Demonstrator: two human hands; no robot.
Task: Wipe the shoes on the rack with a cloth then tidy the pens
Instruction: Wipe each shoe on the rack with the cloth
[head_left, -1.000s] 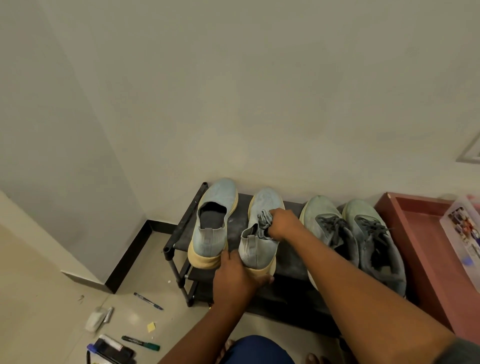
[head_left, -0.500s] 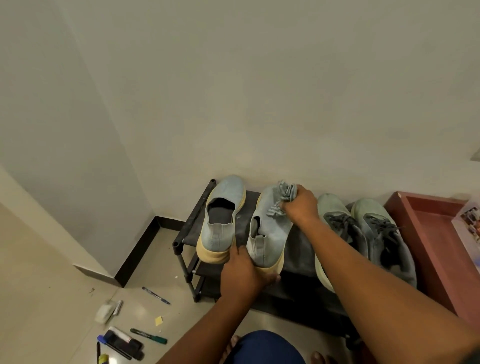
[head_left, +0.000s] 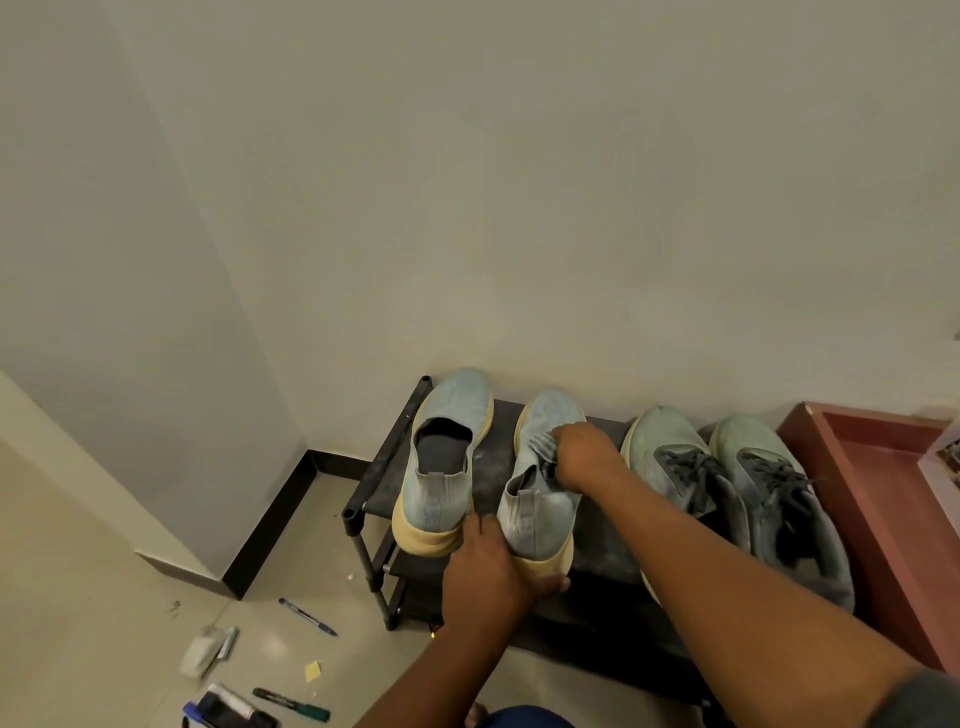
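Note:
A black shoe rack (head_left: 379, 467) stands against the wall with two pairs of shoes on top. My left hand (head_left: 488, 571) grips the yellow heel of the second pale blue slip-on shoe (head_left: 535, 519). My right hand (head_left: 584, 454) holds a bunched grey cloth (head_left: 543, 447) pressed on that shoe's upper. Its partner slip-on (head_left: 447, 447) sits to the left. Two grey-green laced sneakers (head_left: 675, 467) (head_left: 779, 499) sit to the right. Pens lie on the floor at lower left: a dark pen (head_left: 307, 617) and a green-capped marker (head_left: 291, 704).
A red-brown tray-like surface (head_left: 878, 499) adjoins the rack on the right. On the floor at lower left lie a white eraser-like object (head_left: 200, 652), a yellow paper scrap (head_left: 312, 671) and a dark case with more pens (head_left: 228, 712). A wall corner juts out left.
My right hand with the cloth went up to the shoe's toe, then came back down toward its opening. My left hand stayed on the heel.

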